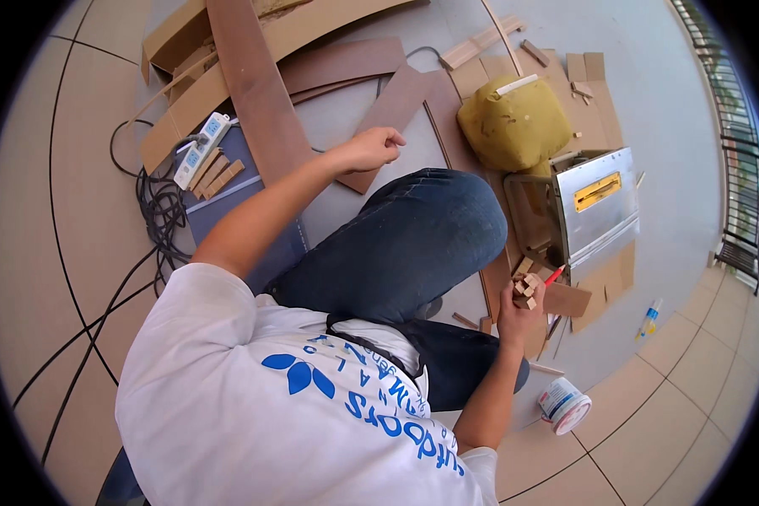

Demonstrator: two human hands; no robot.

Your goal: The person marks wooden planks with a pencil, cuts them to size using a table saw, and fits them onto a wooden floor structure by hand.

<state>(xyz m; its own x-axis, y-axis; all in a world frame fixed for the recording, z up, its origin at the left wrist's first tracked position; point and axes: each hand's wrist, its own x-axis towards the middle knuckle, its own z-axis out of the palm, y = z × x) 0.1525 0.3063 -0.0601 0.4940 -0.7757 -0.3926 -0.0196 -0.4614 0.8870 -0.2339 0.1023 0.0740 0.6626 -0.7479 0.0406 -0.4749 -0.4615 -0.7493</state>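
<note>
My right hand [519, 320] is closed around a bundle of small square wooden sticks [527, 287], their cut ends pointing up. A red pencil [554, 275] juts out beside the sticks from the same grip. Over my bent knee, my left hand [369, 150] hangs in the air with its fingers curled in, and nothing shows in it. Beneath that hand lies a brown board [396, 105]. Close beyond the right hand stands a table saw [599, 232] with a metal top and a yellow insert.
A mustard-coloured cushion [514, 126] sits by the saw. On the left are a power strip [202, 152], short wood strips [219, 179] and tangled black cables [162, 211]. A long brown board [257, 84] crosses cardboard. A white bucket [563, 405] and a small bottle [649, 319] stand right.
</note>
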